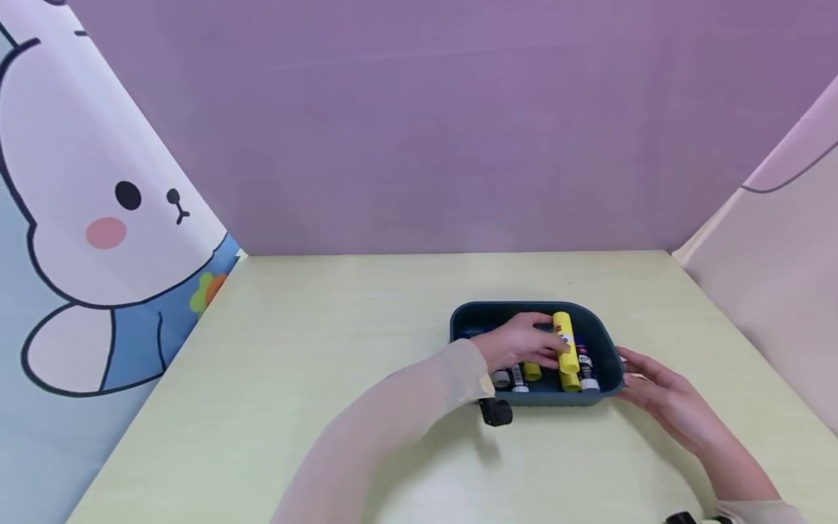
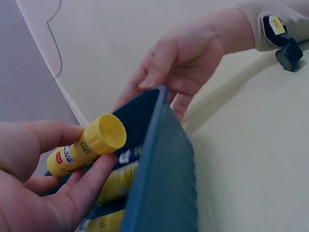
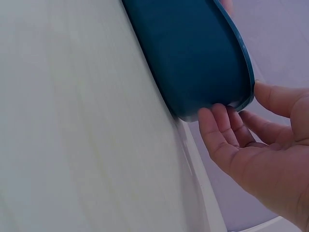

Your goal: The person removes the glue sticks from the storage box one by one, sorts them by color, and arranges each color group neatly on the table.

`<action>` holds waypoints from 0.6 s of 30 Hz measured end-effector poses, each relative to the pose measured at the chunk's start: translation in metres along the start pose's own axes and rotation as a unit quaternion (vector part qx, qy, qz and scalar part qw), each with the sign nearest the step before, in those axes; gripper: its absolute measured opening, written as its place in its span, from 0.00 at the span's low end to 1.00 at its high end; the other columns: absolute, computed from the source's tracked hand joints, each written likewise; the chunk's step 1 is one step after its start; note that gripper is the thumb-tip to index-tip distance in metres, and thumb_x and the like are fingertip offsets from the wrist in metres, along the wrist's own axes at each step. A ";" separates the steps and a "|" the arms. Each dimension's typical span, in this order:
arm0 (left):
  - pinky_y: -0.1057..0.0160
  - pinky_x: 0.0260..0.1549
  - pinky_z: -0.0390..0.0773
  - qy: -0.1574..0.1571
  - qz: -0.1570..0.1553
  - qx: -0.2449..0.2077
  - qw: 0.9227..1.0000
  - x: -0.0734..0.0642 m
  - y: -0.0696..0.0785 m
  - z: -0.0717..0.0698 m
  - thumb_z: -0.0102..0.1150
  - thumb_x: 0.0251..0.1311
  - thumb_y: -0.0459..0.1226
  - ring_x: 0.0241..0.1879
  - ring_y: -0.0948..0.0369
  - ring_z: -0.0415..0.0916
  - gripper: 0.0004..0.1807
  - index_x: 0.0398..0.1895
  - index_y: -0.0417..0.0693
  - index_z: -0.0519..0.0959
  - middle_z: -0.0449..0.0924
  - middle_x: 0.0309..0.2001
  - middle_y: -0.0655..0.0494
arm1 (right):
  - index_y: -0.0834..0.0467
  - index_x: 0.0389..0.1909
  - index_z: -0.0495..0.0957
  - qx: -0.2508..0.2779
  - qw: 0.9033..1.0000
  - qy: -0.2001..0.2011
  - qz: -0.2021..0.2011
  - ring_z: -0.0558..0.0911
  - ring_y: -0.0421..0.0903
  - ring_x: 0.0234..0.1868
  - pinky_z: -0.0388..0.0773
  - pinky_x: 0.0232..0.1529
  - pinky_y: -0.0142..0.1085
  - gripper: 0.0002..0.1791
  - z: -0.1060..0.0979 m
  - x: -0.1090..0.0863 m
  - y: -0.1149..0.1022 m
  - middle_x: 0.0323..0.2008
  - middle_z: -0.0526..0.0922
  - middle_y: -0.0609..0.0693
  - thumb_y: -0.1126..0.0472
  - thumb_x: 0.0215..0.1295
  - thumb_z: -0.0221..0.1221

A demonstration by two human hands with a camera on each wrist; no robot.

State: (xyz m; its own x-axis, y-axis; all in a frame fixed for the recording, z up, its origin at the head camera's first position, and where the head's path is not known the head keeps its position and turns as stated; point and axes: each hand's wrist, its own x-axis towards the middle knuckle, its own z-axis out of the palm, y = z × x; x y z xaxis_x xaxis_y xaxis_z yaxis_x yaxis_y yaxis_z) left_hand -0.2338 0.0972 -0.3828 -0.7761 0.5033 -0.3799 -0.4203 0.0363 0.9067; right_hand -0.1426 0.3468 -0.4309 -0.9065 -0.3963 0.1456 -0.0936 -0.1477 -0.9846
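A yellow glue stick (image 1: 566,343) is pinched between the thumb and fingers of my left hand (image 1: 520,342), over a dark teal bin (image 1: 605,399). The left wrist view shows the cap end of this glue stick (image 2: 89,145) facing the camera. Below it in the bin lie another yellow glue stick (image 1: 570,382) and a dark tube with a white cap (image 1: 588,375). My right hand (image 1: 671,400) touches the bin's right end from outside, thumb at the rim and fingertips against the wall in the right wrist view.
Also in the bin are a short yellow piece (image 1: 532,372) and white-capped tubes (image 1: 519,378), partly hidden by the left hand. The bin stands on a pale yellow table (image 1: 294,349). A purple backdrop (image 1: 458,145) rises behind, with a cartoon-printed sheet (image 1: 98,291) at left.
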 end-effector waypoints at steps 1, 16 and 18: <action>0.49 0.46 0.83 -0.006 0.003 0.002 1.000 -0.002 0.002 -0.001 0.66 0.59 0.25 0.44 0.46 0.84 0.36 0.71 0.39 0.65 0.82 0.45 0.43 | 0.49 0.64 0.73 0.004 1.000 -0.002 -0.004 0.83 0.44 0.50 0.81 0.51 0.33 0.27 0.000 0.000 0.000 0.51 0.77 0.50 0.76 0.76 0.40; 0.52 0.46 0.84 -0.022 0.055 0.024 0.998 -0.013 0.021 -0.030 0.65 0.61 0.26 0.44 0.49 0.84 0.40 0.75 0.46 0.60 0.81 0.48 0.48 | 0.53 0.65 0.74 0.036 0.998 -0.013 -0.045 0.82 0.43 0.49 0.81 0.51 0.32 0.31 -0.001 0.000 0.006 0.49 0.77 0.51 0.81 0.73 0.37; 0.52 0.46 0.84 -0.018 0.062 0.023 0.998 -0.014 0.023 -0.035 0.65 0.61 0.26 0.45 0.49 0.83 0.40 0.76 0.47 0.60 0.80 0.50 0.47 | 0.54 0.65 0.74 0.040 0.998 -0.016 -0.047 0.82 0.43 0.50 0.81 0.52 0.32 0.31 -0.001 0.001 0.006 0.49 0.77 0.51 0.82 0.73 0.37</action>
State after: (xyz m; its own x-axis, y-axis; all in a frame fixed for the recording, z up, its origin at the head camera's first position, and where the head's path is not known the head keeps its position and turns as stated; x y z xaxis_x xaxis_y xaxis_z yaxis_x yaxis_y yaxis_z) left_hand -0.2487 0.0608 -0.3627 -0.8027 0.5376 -0.2584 -0.2992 0.0117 0.9541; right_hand -0.1442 0.3467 -0.4372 -0.8814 -0.4059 0.2417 -0.1437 -0.2570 -0.9557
